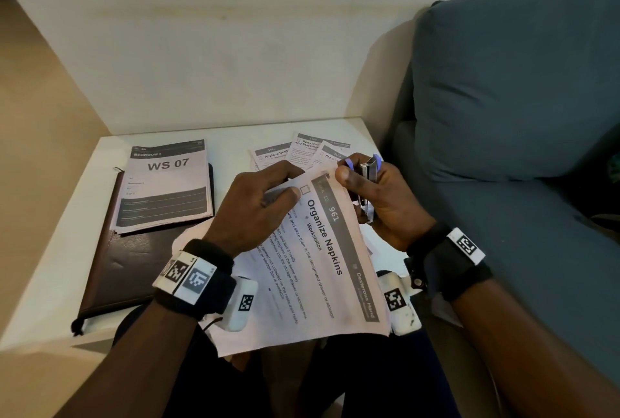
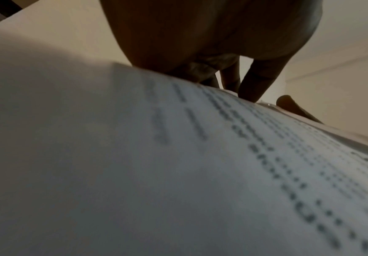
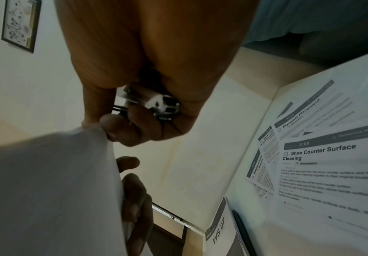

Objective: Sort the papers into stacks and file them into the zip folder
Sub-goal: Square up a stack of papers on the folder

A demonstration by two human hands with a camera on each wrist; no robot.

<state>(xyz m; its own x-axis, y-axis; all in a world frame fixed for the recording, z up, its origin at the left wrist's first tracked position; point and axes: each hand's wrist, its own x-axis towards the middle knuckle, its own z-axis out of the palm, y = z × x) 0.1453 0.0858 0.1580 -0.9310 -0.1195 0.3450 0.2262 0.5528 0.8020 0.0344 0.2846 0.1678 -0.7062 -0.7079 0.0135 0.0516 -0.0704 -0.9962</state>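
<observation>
A stack of printed sheets headed "Organize Napkins" (image 1: 318, 266) is held above my lap, tilted. My left hand (image 1: 281, 191) grips its top edge, thumb on the print and fingers (image 3: 134, 190) behind. My right hand (image 1: 352, 179) is curled round a small metal stapler (image 1: 367, 179) with a purple end, and its thumb pinches the stack's top right corner. In the right wrist view the stapler (image 3: 154, 102) sits in the palm beside the paper's edge (image 3: 47, 190). The dark brown zip folder (image 1: 110, 266) lies closed at the table's left, with a "WS 07" stack (image 1: 167, 186) on top.
Loose task sheets (image 1: 302, 149) are fanned out at the back of the white table (image 1: 50, 266), among them "Shoe Counter Surface Cleaning" (image 3: 323, 155). A blue-grey sofa (image 1: 503, 99) stands against the table's right side. A pale wall runs behind.
</observation>
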